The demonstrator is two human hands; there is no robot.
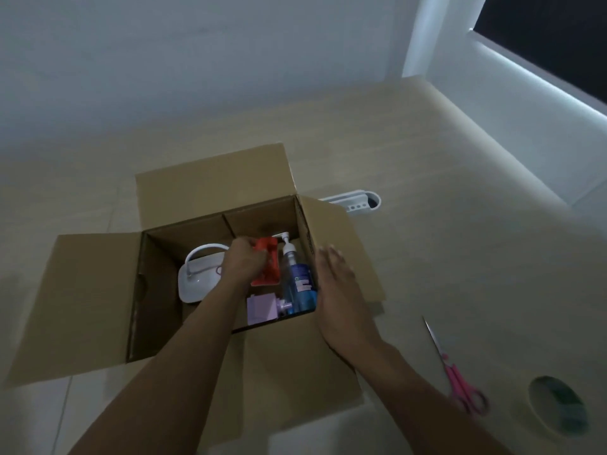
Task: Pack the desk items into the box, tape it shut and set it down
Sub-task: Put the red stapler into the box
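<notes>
An open cardboard box stands on the desk with all flaps spread. Inside it, my left hand grips a red plastic item. Beside that lie a blue pump bottle, a small lilac box and a white rounded device with a curved handle. My right hand hovers flat with straight fingers over the box's right wall and flap, holding nothing.
A white holder with holes lies behind the box's right flap. Pink-handled scissors and a roll of tape sit on the desk at the right. A white wall and a dark window border the desk.
</notes>
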